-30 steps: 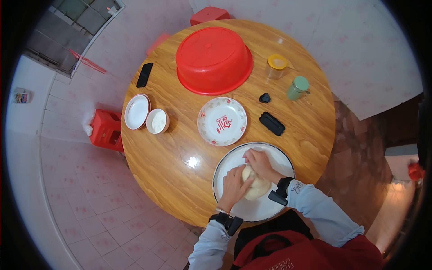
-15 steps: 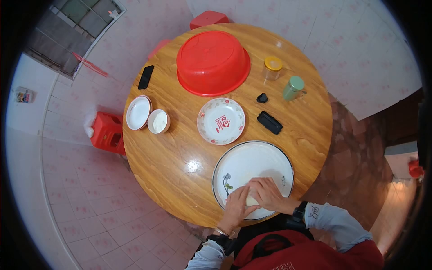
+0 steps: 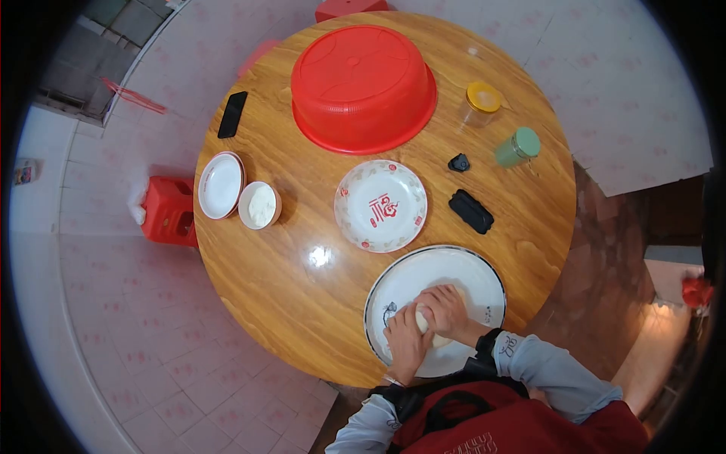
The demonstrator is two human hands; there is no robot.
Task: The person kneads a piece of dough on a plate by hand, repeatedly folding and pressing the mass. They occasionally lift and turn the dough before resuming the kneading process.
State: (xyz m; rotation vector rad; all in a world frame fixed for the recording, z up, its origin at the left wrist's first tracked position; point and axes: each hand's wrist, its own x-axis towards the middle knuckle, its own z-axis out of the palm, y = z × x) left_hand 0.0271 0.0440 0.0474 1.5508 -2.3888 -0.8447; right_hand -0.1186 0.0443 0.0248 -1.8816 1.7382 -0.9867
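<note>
A lump of pale dough (image 3: pixel 421 321) lies on the large white plate (image 3: pixel 404 276) with a dark rim, close to the table's front edge. My left hand (image 3: pixel 407 337) grips the dough from the left, fingers curled on it. From the right, my right hand (image 3: pixel 445 310) presses on top, its fingers bent over the dough and close to my left fingers. Much of the dough is hidden under both hands.
Beyond the large plate sits a patterned dish (image 3: pixel 381 206). A red basin (image 3: pixel 363 91) rests upside down behind it. To the left are a bowl of white powder (image 3: pixel 260 206), stacked dishes (image 3: pixel 221 185) and a black phone (image 3: pixel 232 115). A yellow-lidded jar (image 3: pixel 481 103), green-lidded jar (image 3: pixel 518 147) and black tray (image 3: pixel 470 211) stand right.
Both hands have pushed forward over the plate, and the dough shows more between and below them. The camera view has shifted slightly.
</note>
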